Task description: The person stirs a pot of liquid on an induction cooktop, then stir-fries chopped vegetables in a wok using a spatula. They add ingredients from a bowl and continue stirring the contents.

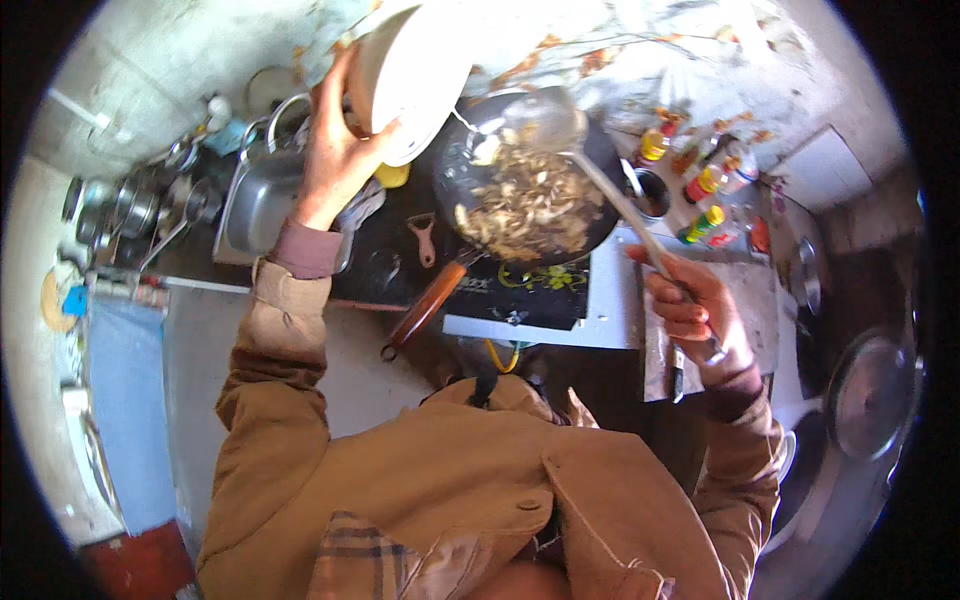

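Observation:
My left hand (pixel 337 146) grips a pale bowl (pixel 424 82) by its side and rim. The bowl is tipped on edge over the wok's left rim, and a thin pale strand hangs from it toward the food. My right hand (pixel 690 300) is closed around the handle of a long metal ladle (pixel 544 120), whose blurred head is over the far part of the wok. In the dark wok (pixel 457 176) lies a heap of browned, sliced food (pixel 536 199), perhaps mushrooms. The wok's wooden handle (pixel 431 304) points toward me on the left.
A peeler (pixel 424 240) lies between the wok and a steel sink (pixel 266 199). Sauce bottles (pixel 705 184) and a dark cup (pixel 649 195) stand to the right. A knife (pixel 677 375) rests on a cutting board (pixel 739 300). Pots (pixel 135 206) crowd the far left.

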A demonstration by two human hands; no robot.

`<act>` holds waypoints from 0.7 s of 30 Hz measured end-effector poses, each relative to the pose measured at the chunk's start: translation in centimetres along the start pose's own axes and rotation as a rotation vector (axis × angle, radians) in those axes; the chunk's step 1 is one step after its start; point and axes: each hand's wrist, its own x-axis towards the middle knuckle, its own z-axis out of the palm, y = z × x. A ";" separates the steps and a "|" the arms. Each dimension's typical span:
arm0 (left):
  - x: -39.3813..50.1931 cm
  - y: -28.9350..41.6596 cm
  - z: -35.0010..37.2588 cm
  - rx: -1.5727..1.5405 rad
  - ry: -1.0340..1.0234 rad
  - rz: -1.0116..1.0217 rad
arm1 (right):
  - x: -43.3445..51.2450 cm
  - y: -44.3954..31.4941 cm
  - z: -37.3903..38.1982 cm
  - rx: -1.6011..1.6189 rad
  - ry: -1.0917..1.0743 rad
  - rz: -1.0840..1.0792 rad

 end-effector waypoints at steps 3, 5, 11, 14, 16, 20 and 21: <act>-6.4 -1.6 -4.2 -0.320 0.330 -0.462 | -1.0 0.2 0.5 -0.499 0.196 -0.137; -10.4 -1.4 -7.2 -0.619 0.487 -0.814 | -1.6 1.0 0.8 -0.724 0.274 -0.170; -26.9 -10.1 -11.8 -1.060 0.746 -1.124 | 1.2 2.9 0.6 -1.225 0.433 -0.241; -29.0 -14.5 -11.2 -1.129 0.721 -1.181 | 1.6 3.2 0.5 -1.223 0.481 -0.273; -31.3 -19.8 -11.9 -0.263 0.278 -0.826 | 1.3 3.2 1.8 -1.202 0.521 -0.249; -32.9 -31.5 -12.9 0.507 -0.093 -0.554 | 0.8 3.1 3.2 -1.470 0.633 -0.276; -34.3 -35.1 -15.2 0.339 -0.115 -0.605 | 0.9 2.9 3.1 -1.510 0.591 -0.316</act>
